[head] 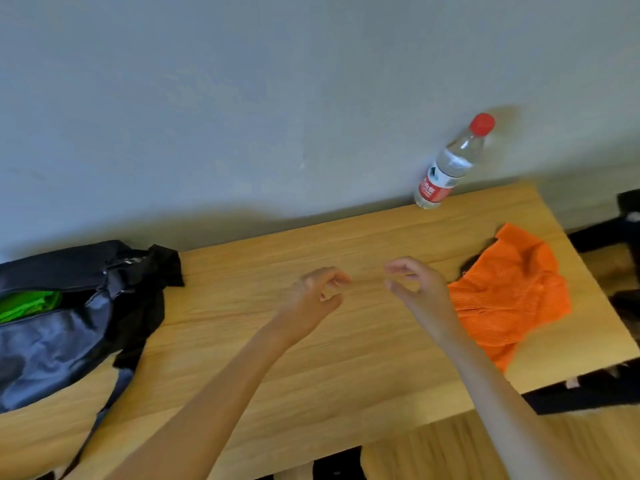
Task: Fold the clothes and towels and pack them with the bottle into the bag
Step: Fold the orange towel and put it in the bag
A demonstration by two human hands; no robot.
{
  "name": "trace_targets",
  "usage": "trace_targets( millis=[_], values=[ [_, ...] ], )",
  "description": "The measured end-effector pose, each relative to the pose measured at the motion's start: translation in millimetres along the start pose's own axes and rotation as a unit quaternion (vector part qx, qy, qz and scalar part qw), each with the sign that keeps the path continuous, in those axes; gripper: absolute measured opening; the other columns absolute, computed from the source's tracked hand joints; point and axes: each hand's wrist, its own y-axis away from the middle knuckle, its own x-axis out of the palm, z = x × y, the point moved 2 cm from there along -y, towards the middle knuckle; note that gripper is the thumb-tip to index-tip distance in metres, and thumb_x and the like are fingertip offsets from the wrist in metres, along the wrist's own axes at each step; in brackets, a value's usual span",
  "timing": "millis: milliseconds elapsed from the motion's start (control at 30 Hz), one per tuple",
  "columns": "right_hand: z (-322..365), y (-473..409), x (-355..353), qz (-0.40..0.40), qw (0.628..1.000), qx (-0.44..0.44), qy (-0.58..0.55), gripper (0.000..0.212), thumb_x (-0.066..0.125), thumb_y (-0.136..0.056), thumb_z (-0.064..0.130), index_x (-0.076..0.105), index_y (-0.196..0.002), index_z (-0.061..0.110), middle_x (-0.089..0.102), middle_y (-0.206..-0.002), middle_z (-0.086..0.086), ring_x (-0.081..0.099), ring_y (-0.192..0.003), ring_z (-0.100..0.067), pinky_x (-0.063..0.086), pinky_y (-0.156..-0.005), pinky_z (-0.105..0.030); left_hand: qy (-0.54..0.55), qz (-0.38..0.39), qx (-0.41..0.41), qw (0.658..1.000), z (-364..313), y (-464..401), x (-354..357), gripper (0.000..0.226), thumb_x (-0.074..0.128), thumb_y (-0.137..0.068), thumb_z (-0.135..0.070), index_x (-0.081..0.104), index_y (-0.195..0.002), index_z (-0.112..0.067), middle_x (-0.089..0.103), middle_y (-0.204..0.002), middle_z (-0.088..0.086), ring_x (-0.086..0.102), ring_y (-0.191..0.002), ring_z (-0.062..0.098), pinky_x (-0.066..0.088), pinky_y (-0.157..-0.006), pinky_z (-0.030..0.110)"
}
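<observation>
Hands empty, both raised over the table's (311, 386) middle. Left hand (317, 299) loosely curled, thumb and fingers apart, holding nothing. Right hand (419, 292) likewise half-open, fingertips (393, 268) bent toward the thumb in a loose ring, nothing between them. Close together, not touching, and seemingly not in contact with the wood.

Just right of the right hand: orange mesh garment (509, 299), crumpled and unfolded, near the table's right edge. Beyond it, by the wall: bottle (450, 164), clear with red cap and red label, upright at the far edge. Well to the left: dark bag (59, 341), lying open, with something green (27, 304) already inside. Black cloth (152, 296) draped over the bag's right end, partly hanging onto the table.

Judged progress: partway. Green item packed, apparently. Orange garment left to fold and pack, bottle left to pack. Black cloth unclear: perhaps a garment waiting, perhaps part of the bag.

Hard to tell: how much else sits in the bag, since its left part runs out of view and the opening shows only a strip of green. Blurred overall. Dark shapes past the table's right and near edges unreadable.
</observation>
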Motion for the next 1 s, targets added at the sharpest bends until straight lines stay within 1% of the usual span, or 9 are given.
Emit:
trace_targets(
  millis=[167, 300, 367, 467, 567, 667, 800, 900, 1000],
  values=[
    [-46, 9, -87, -0.090, 0.980, -0.025, 0.173, 0.033, 0.071, -0.079, 0.006, 0.064, -0.109, 0.017, 0.062, -0.109, 0.000, 0.048, -0.107, -0.018, 0.035, -0.086, -0.020, 0.017, 0.039, -0.007, 0.999, -41, -54, 85, 0.032, 0.064, -0.085, -0.010, 0.059, -0.114, -0.019, 0.059, -0.116, -0.005, 0.056, -0.102, 0.009, 0.045, -0.076, 0.018],
    [-86, 15, -131, -0.121, 0.944, 0.027, 0.305, 0.051, 0.074, -0.079, 0.015, 0.057, -0.127, 0.016, 0.052, -0.130, -0.010, 0.040, -0.124, -0.034, 0.041, -0.098, -0.048, -0.013, 0.090, -0.018, 0.996, -70, -88, 140, 0.047, 0.071, -0.081, -0.021, 0.055, -0.126, -0.018, 0.056, -0.125, 0.001, 0.053, -0.111, 0.016, 0.046, -0.089, 0.032],
    [-108, 16, -142, -0.084, 0.934, 0.084, 0.336, 0.064, 0.074, -0.080, 0.021, 0.046, -0.138, 0.020, 0.038, -0.144, -0.012, 0.025, -0.136, -0.038, 0.030, -0.107, -0.056, -0.059, 0.117, -0.030, 0.991, -76, -100, 163, 0.060, 0.073, -0.079, -0.029, 0.048, -0.133, -0.022, 0.052, -0.129, 0.001, 0.048, -0.117, 0.018, 0.043, -0.096, 0.037],
    [-135, 20, -145, 0.000, 0.919, 0.154, 0.362, 0.064, 0.068, -0.085, 0.027, 0.038, -0.142, 0.028, 0.024, -0.153, -0.009, 0.010, -0.143, -0.035, 0.018, -0.112, -0.052, -0.192, 0.140, -0.057, 0.970, -79, -111, 189, 0.063, 0.071, -0.080, -0.031, 0.042, -0.135, -0.023, 0.048, -0.131, 0.001, 0.044, -0.122, 0.021, 0.039, -0.100, 0.036],
    [-145, 22, -145, -0.012, 0.924, 0.131, 0.359, 0.037, 0.072, -0.080, 0.019, 0.062, -0.116, 0.017, 0.046, -0.136, -0.011, 0.033, -0.132, -0.037, 0.034, -0.103, -0.052, -0.260, 0.108, -0.065, 0.957, -84, -114, 197, 0.042, 0.068, -0.083, -0.027, 0.050, -0.120, -0.020, 0.055, -0.120, 0.002, 0.050, -0.114, 0.023, 0.041, -0.090, 0.034],
    [-144, 19, -151, -0.071, 0.936, 0.088, 0.333, 0.014, 0.077, -0.073, 0.008, 0.066, -0.081, 0.009, 0.062, -0.100, -0.010, 0.055, -0.100, -0.036, 0.050, -0.079, -0.050, -0.203, 0.075, -0.086, 0.972, -87, -115, 187, 0.019, 0.064, -0.087, -0.030, 0.060, -0.103, -0.021, 0.062, -0.105, -0.001, 0.057, -0.101, 0.020, 0.044, -0.076, 0.032],
    [-130, 11, -164, -0.107, 0.945, 0.041, 0.308, 0.002, 0.071, -0.081, 0.011, 0.070, -0.081, 0.009, 0.066, -0.089, -0.005, 0.058, -0.088, -0.029, 0.052, -0.070, -0.041, -0.160, 0.030, -0.104, 0.981, -91, -116, 151, 0.011, 0.061, -0.089, -0.031, 0.067, -0.096, -0.025, 0.064, -0.091, -0.007, 0.061, -0.088, 0.014, 0.049, -0.073, 0.029],
    [-109, 4, -173, -0.121, 0.946, 0.010, 0.300, 0.006, 0.067, -0.086, 0.014, 0.072, -0.086, 0.011, 0.066, -0.086, -0.005, 0.059, -0.085, -0.027, 0.051, -0.060, -0.038, -0.103, 0.004, -0.082, 0.991, -97, -116, 120, 0.005, 0.063, -0.088, -0.026, 0.067, -0.088, -0.023, 0.066, -0.082, -0.011, 0.059, -0.080, 0.007, 0.047, -0.073, 0.028],
    [-78, -5, -180, -0.131, 0.945, -0.025, 0.298, 0.006, 0.066, -0.086, 0.015, 0.070, -0.085, 0.012, 0.065, -0.081, -0.004, 0.059, -0.081, -0.026, 0.044, -0.057, -0.030, -0.021, -0.023, -0.055, 0.998, -112, -115, 84, 0.017, 0.065, -0.087, -0.018, 0.062, -0.075, -0.029, 0.060, -0.066, -0.015, 0.052, -0.065, 0.000, 0.040, -0.063, 0.024]
  ],
)
